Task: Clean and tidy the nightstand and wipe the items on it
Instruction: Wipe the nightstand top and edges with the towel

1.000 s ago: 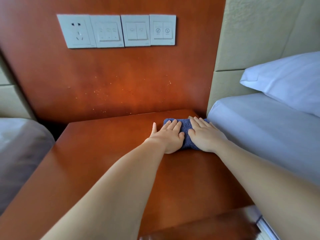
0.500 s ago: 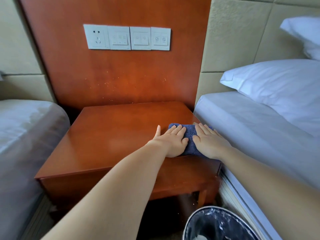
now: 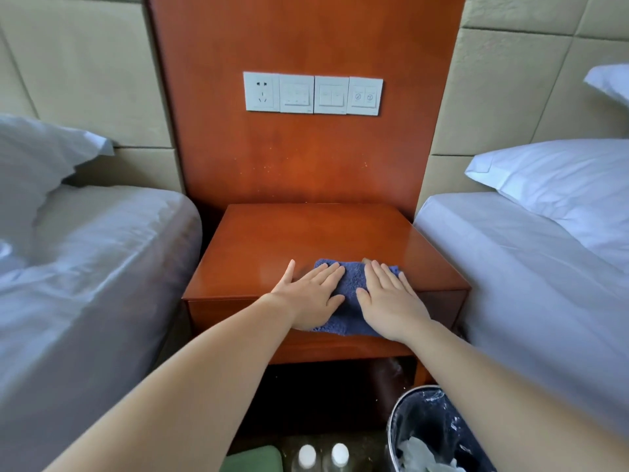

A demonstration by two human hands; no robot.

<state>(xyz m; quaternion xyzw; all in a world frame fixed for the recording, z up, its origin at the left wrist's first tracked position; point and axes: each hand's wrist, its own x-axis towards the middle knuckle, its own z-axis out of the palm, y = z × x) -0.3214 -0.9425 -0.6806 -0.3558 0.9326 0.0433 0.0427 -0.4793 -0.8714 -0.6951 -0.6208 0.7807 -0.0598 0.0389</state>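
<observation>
As far as the head view lets me judge, the fingers (image 3: pixel 332 272) of the left hand (image 3: pixel 313 296) lie straight and flat, pressing on the blue cloth (image 3: pixel 347 291); nothing is gripped. The left thumb (image 3: pixel 289 271) is splayed out onto bare wood beside the cloth. I note the same for the right hand (image 3: pixel 391 301): its fingers are extended, slightly spread, palm down on the cloth's right half, with no curl or pinch.

The cloth lies between and under both palms, at the front edge of the nightstand (image 3: pixel 306 233), right of centre. Its near end hangs over that front edge (how far I cannot tell, as the hands cover it). Both forearms reach in from the lower corners of the frame.

The nightstand stands against a wooden back panel (image 3: pixel 306 172) carrying a row of white switch plates (image 3: pixel 313 93), with a socket at its left end. White-sheeted beds flank it closely: the left bed (image 3: pixel 85 267) with its pillow (image 3: pixel 34 158), the right bed (image 3: pixel 527 267) with its pillow (image 3: pixel 561 185).

On the floor I record a lined waste bin (image 3: pixel 396 424) holding crumpled waste, two white-capped bottles (image 3: pixel 307 456) and a green object (image 3: pixel 255 459), only partly in view.
</observation>
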